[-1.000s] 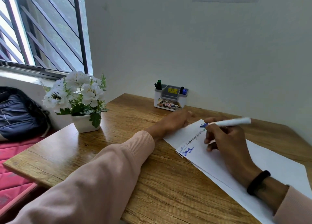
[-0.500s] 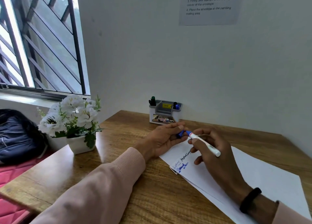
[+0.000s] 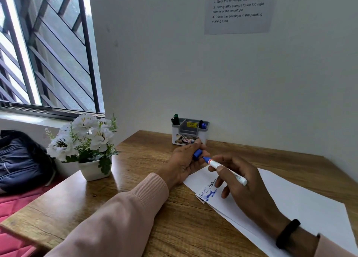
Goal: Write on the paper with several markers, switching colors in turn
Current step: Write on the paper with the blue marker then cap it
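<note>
My right hand [image 3: 249, 187] is curled around the light, stiff white-barrelled blue marker [image 3: 226, 170], gripped mid-barrel over the white sheet of paper [image 3: 302, 202] on the wooden counter [image 3: 135, 198]. Beyond, my left hand [image 3: 184, 160] pinches its small, slippery blue cap [image 3: 197, 153] at the tip, ready for capping.

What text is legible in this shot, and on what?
Wall sheet:
"1 Fold documents and insert into envelopes"
"2 Seal the envelope flap"
"3 Firmly affix stamps to the top right corner of the envelope"
"4 Place the envelope in the pending mailing area"
Its heading: cut off.
Paper: handwriting in black, blue and a pale colour, illegible.
Organizer: yellow sticker and front label, too small.
Marker: print too small.
</note>
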The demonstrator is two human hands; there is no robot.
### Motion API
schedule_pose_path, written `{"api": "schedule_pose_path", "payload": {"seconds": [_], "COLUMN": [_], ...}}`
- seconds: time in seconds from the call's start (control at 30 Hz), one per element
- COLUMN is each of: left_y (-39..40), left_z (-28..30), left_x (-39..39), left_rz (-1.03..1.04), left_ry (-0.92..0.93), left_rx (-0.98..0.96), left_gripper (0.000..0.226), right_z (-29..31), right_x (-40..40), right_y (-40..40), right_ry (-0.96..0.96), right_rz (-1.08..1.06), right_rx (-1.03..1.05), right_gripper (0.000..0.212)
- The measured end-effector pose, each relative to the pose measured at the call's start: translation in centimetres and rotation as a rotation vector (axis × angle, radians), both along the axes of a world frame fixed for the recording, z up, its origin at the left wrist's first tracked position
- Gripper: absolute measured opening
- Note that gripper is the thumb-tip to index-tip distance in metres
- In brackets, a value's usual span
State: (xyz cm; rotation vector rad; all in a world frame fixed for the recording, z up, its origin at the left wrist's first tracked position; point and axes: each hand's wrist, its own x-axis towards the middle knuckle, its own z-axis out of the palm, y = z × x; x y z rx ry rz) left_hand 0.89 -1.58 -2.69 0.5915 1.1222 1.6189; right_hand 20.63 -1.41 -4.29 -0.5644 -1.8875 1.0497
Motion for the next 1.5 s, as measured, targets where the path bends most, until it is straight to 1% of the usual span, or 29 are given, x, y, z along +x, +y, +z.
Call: {"api": "schedule_pose_path", "payload": {"seconds": [0.1, 0.23, 0.37, 0.57, 0.63, 0.67, 0.73, 0.77, 0.87, 0.93, 1.0, 1.13, 1.27, 1.5], "left_y": [-0.1, -0.2, -0.1, -0.1, -0.2, -0.2, -0.3, -0.3, -0.5, -0.6, -0.8, -0.9, -0.8, -0.9], "left_z": [-0.1, -0.1, -0.2, -0.2, -0.2, -0.2, -0.3, -0.3, -0.3, -0.1, 0.2, 0.4, 0.6, 0.6], "left_x": [0.1, 0.5, 0.8, 0.7, 0.8, 0.9, 0.7, 0.6, 0.0, -0.3, -0.3, -0.5, -0.6, -0.3], "left_rz": [0.03, 0.107, 0.127, 0.124, 0.116, 0.125, 0.166, 0.188, 0.237, 0.243, 0.207, 0.104, 0.063, 0.115], "left_ry": [0.048, 0.138, 0.117, 0.114, 0.126, 0.149, 0.242, 0.294, 0.406, 0.412, 0.425, 0.536, 0.705, 0.779], "left_rx": [0.006, -0.012, 0.01, 0.031, 0.037, 0.042, 0.063, 0.086, 0.102, 0.082, 0.073, 0.093, 0.072, 0.093], "left_gripper": [0.03, 0.043, 0.064, 0.073, 0.067, 0.059, 0.041, 0.038, 0.042, 0.047, 0.048, 0.038, 0.038, 0.037], "right_z": [0.0, -0.2, -0.4, -0.3, -0.3, -0.3, -0.1, -0.1, 0.1, 0.1, 0.1, 0.1, 0.2, 0.2], "right_x": [-0.1, -0.1, -0.1, -0.1, -0.1, -0.1, 0.1, 0.2, 0.2, 0.2, 0.1, 0.1, 0.0, 0.1], "right_y": [0.0, 0.0, 0.0, -0.1, -0.2, -0.2, -0.3, -0.3, -0.3, -0.4, -0.4, -0.5, -0.5, -0.5], "right_ry": [-0.028, -0.059, -0.089, -0.08, -0.079, -0.068, -0.02, 0.004, 0.038, 0.03, 0.007, 0.0, -0.006, -0.045], "right_rz": [0.019, 0.02, 0.015, 0.008, -0.003, -0.009, -0.024, -0.043, -0.111, -0.121, -0.123, -0.136, -0.119, -0.063], "right_rx": [0.005, 0.044, 0.084, 0.096, 0.1, 0.1, 0.088, 0.085, 0.086, 0.083, 0.085, 0.1, 0.102, 0.105], "right_gripper": [0.019, 0.019, 0.019, 0.02, 0.02, 0.02, 0.019, 0.017, 0.015, 0.016, 0.016, 0.016, 0.015, 0.012]}}
